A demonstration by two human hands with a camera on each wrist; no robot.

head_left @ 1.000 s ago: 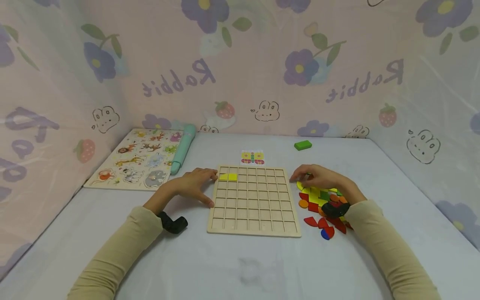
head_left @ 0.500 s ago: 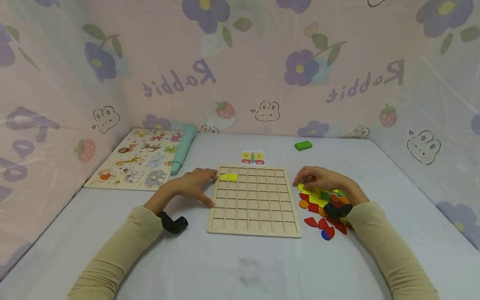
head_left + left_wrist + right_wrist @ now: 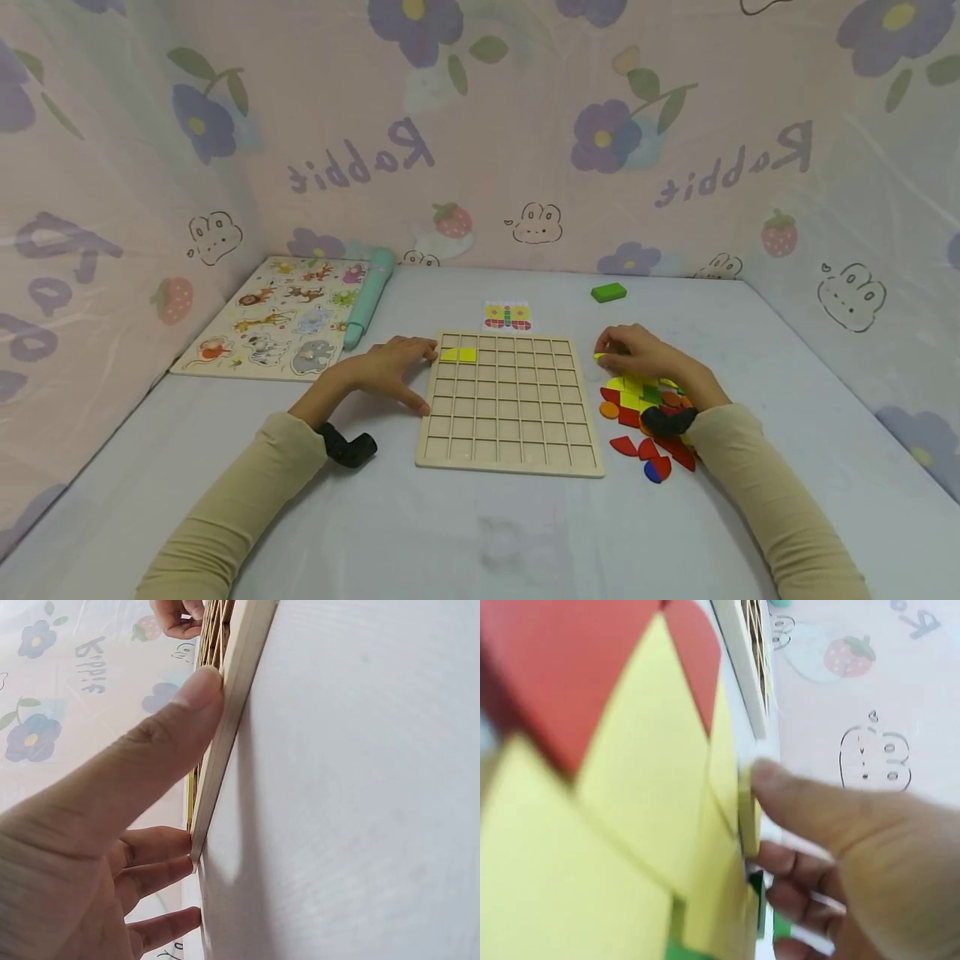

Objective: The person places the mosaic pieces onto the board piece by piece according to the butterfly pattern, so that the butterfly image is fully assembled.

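Note:
A pale wooden grid board [image 3: 512,409] lies flat on the table. Two yellow pieces [image 3: 467,356] fill neighbouring cells at its far left corner. My left hand [image 3: 387,372] rests along the board's left side, thumb and fingertips spread against the edge; in the left wrist view the thumb [image 3: 154,742] lies on the frame. At right, my right hand [image 3: 637,352] pinches a small yellow piece [image 3: 747,814] between thumb and fingers, just above a pile of coloured pieces [image 3: 632,401]. Most of that piece's outline is hidden by the hand.
Behind the board lies a butterfly pattern card [image 3: 507,317]. A green block [image 3: 608,292] sits at the back right. An animal puzzle board [image 3: 258,325] with a mint-coloured stick [image 3: 369,298] along its side occupies the left. Loose red pieces [image 3: 623,446] lie right of the board.
My right hand has drawn a rounded yellow piece from the pile's far left edge and lifted it slightly away from the others. The left hand has stayed at the board.

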